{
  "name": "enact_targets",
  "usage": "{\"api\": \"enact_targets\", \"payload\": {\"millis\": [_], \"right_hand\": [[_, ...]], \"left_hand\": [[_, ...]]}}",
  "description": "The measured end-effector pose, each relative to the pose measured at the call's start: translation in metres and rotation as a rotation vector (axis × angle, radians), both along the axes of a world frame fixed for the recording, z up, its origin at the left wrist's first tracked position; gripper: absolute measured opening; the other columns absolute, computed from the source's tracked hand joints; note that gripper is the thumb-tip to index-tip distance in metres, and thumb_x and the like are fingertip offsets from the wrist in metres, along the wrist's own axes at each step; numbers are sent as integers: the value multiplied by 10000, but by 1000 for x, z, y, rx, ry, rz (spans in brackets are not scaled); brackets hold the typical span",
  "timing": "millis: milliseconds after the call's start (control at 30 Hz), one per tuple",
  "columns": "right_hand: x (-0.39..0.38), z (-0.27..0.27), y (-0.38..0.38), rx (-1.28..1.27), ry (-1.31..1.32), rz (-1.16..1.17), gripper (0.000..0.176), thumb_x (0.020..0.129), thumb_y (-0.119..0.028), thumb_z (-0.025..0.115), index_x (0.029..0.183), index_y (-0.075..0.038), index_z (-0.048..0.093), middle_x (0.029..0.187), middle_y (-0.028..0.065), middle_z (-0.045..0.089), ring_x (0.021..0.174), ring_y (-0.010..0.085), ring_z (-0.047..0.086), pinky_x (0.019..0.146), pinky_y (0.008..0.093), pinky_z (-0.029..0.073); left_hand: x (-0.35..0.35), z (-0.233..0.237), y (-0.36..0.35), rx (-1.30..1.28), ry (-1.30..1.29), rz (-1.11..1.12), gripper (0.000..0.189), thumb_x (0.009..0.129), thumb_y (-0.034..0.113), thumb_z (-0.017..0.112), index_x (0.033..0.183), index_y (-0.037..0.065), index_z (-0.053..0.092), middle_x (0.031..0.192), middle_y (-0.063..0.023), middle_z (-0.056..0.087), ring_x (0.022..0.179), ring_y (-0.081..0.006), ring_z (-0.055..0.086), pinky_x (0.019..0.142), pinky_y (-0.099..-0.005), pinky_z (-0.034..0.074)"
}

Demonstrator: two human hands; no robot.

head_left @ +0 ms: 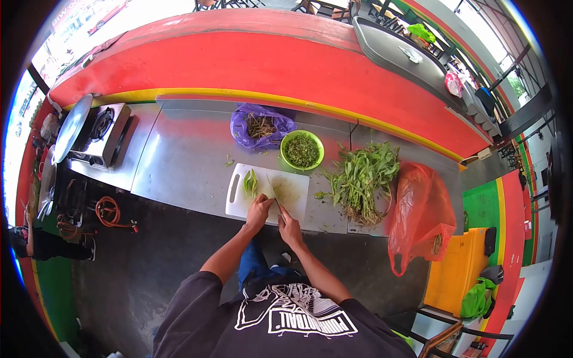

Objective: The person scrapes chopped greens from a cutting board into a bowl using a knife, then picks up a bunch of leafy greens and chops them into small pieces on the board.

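Observation:
My right hand (289, 228) is wrapped round the handle of a knife (273, 190), whose blade points away from me over a white cutting board (234, 206). My left hand (258, 212) is closed on the board just left of the blade. Leafy greens (250, 184) stick out beyond its fingers, and the part inside the grip is hidden. Behind the board stands a lime-green bowl (322, 147) full of chopped greens (301, 150). A purple plastic bag (240, 130) beside it holds stringy stems and roots (260, 126).
Right of the board lies a large bunch of leafy greens (365, 182), with an orange plastic bag (421, 206) beyond it. A portable gas stove (102, 134) stands at the counter's left end. A red ledge (250, 65) borders the steel counter (185, 155). Another person (51, 243) is far left.

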State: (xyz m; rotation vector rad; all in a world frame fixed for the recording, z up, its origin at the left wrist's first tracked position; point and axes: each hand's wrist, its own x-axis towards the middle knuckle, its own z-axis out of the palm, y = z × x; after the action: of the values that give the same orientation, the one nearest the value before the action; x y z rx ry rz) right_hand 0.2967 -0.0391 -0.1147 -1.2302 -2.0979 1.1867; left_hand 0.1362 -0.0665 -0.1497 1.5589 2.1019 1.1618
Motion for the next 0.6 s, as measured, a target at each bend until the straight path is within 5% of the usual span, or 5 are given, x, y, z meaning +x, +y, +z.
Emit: {"api": "enact_targets", "payload": {"millis": [600], "right_hand": [[-12,-1,6,-32,-143,-25,371,1020,-200,503,1368,-87,568,1070,306,658,1014,477,625,837,493,525]], "left_hand": [[-2,4,10,22,-24,-8,145,861,72,656,976,56,742,920,-133,670,913,-335,649,818,-414,527]]}}
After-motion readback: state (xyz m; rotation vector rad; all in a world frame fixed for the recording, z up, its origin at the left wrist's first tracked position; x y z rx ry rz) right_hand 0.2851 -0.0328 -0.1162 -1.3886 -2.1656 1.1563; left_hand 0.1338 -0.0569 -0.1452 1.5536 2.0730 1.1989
